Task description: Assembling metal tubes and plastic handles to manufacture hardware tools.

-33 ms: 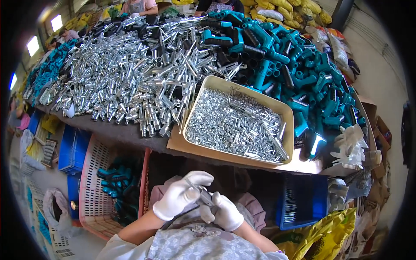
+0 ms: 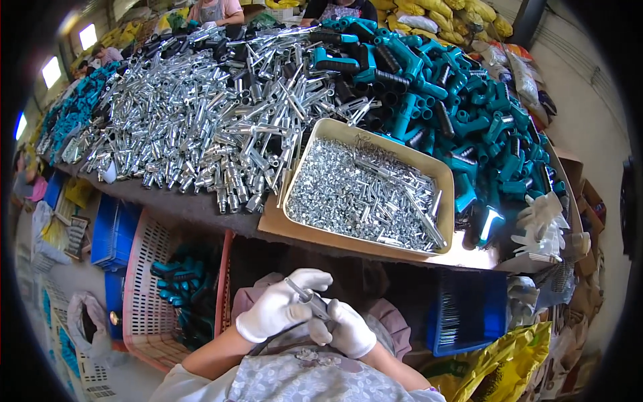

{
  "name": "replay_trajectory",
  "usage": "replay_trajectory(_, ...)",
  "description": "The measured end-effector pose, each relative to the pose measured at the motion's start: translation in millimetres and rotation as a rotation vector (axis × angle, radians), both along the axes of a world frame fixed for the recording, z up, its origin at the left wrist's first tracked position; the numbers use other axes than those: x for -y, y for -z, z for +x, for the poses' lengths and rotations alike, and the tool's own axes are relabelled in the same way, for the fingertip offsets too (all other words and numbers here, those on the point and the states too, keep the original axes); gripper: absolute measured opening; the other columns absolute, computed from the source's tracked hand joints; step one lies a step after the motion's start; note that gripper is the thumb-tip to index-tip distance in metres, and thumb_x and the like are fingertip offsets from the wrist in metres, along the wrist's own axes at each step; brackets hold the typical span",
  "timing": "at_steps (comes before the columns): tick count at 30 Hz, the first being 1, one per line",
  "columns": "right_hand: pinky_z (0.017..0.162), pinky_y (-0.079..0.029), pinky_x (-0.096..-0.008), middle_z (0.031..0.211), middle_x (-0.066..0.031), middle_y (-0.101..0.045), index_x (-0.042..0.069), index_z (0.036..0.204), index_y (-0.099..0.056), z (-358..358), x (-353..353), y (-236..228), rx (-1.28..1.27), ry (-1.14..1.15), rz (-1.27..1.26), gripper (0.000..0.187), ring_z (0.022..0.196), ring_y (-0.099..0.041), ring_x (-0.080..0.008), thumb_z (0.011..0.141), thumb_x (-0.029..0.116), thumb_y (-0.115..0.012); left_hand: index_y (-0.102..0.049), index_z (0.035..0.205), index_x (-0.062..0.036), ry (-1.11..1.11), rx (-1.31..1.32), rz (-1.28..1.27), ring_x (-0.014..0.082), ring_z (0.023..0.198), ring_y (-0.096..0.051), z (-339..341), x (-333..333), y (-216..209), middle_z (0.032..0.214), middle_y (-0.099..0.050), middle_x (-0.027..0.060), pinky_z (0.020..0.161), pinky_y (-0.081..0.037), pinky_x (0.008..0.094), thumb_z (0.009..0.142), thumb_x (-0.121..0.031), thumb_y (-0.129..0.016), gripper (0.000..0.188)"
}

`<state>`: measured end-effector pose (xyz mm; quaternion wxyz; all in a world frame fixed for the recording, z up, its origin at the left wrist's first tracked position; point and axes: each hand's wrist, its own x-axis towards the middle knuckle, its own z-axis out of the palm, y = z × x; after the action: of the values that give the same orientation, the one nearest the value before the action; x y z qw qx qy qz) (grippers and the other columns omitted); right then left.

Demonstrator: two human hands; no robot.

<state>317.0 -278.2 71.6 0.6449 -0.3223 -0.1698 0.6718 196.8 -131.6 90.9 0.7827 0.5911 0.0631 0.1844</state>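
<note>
Both hands wear white gloves and meet in front of my apron, below the table's near edge. My left hand (image 2: 282,307) is curled around a silvery metal tubular part (image 2: 316,306), one slim end of which points up and left between thumb and fingers. The fingers of my right hand (image 2: 349,329) close on the part's lower right end. Gloves hide much of the part. Beyond my hands, a cream tray (image 2: 365,243) on the table holds small metal pieces and several longer rods.
A large heap of silvery metal parts (image 2: 194,114) covers the table's left and middle. Teal and black tool housings (image 2: 418,67) lie piled at the right, near white gloves (image 2: 539,224). Below are a pink basket (image 2: 144,288), a blue crate (image 2: 469,311) and a yellow sack (image 2: 502,365). People sit across the table.
The slim end of the metal part now shows more plainly above my left palm, pointing up and left. My left fingers have shifted slightly; the right hand stays nearly still.
</note>
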Motion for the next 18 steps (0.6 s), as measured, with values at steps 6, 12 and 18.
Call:
replay_trajectory(6,0.072,-0.053,-0.0318,0.087,-0.0095,-0.068,0.002,0.107,-0.067,50,-12,-54,1.050,0.053,0.127,0.036,0.079,-0.066,-0.0174,0.098,0.036,-0.062,-0.066,0.104,0.0021,-0.275,-0.046,0.246,0.0191,0.097,-0.065,-10,-8,-34,0.106,-0.063,0.0110,0.086,-0.052,0.0325,0.077,-0.044,-0.083,0.056)
replay_trajectory(12,0.083,-0.052,-0.0414,0.095,-0.0154,-0.068,0.007,0.099,-0.073,172,-61,-107,2.072,0.838,-0.067,0.018,0.092,-0.065,-0.0326,0.081,0.009,-0.070,-0.061,0.109,0.0032,-0.438,-0.028,0.165,0.0163,0.095,-0.063,-23,-17,-51,0.106,-0.061,0.0093,0.084,-0.050,0.0287,0.079,-0.044,-0.082,0.060)
replay_trajectory(18,0.087,-0.049,-0.0465,0.100,-0.0148,-0.064,0.012,0.091,-0.073,208,-89,-97,2.429,0.475,-0.092,0.016,0.100,-0.059,-0.0364,0.075,0.010,-0.068,-0.055,0.122,0.0007,-0.440,-0.117,0.253,0.0164,0.094,-0.064,-25,-6,-42,0.110,-0.064,0.0105,0.087,-0.051,0.0290,0.085,-0.034,-0.080,0.056)
